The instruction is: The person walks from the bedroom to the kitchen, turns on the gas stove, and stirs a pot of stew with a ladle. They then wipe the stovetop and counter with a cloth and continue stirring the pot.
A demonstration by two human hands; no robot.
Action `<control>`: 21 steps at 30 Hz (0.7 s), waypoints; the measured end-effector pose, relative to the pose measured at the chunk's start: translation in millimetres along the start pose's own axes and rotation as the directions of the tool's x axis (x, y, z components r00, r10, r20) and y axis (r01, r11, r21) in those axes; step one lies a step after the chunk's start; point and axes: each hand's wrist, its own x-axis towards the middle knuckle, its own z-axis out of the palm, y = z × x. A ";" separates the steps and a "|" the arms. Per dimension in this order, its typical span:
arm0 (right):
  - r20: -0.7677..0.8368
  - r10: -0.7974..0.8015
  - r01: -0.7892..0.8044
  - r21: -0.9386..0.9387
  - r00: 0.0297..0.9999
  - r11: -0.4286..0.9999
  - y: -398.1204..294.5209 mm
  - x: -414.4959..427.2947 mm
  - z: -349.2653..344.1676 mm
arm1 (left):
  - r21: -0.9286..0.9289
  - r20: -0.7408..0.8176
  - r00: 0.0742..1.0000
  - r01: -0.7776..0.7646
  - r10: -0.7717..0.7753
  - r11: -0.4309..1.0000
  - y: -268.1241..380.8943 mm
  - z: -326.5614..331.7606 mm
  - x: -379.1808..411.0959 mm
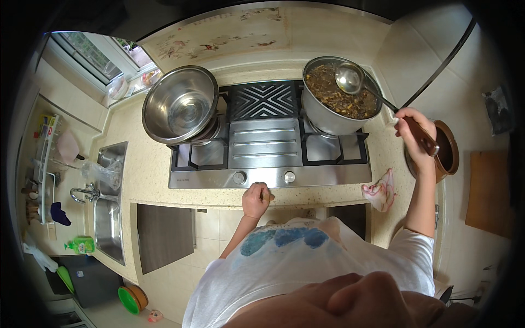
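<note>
In the head view, my right hand (419, 133) grips the brown handle of a metal ladle (349, 78). The ladle's round bowl is over a large grey metal pot (340, 122) on the right burner. Dark broth with many brown and yellowish pieces (328, 96) fills much of that pot. My left hand (255, 201), its fingers curled in, is at the counter's front edge, just below the knobs of the steel gas stove (264, 141). Nothing held shows in it. A wide stainless steel basin (186, 108), seemingly without contents, sits tilted in view over the left burner.
A brown ceramic crock (449, 147) stands behind my right forearm. A crumpled pink-edged cloth or bag (381, 192) lies on the speckled counter (143, 172). To the left are a double steel sink (108, 233) with a faucet (86, 192), a green soap bottle (82, 245) and a dish rack (47, 164).
</note>
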 end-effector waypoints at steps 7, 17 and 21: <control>-0.153 0.293 -0.259 0.207 0.944 0.943 26.1 -23.3 -29.0 | -0.013 0.008 1.000 0.003 -0.003 1.000 1.0 1.3 0.9; -0.136 0.445 -0.387 0.316 0.885 0.866 43.7 -18.1 -30.4 | 0.026 0.025 1.000 -0.018 0.018 0.999 4.4 -2.1 4.3; -0.119 0.438 -0.377 0.344 0.891 0.860 45.9 -17.4 -31.2 | 0.020 0.031 1.000 -0.005 0.005 1.000 4.0 -1.5 3.4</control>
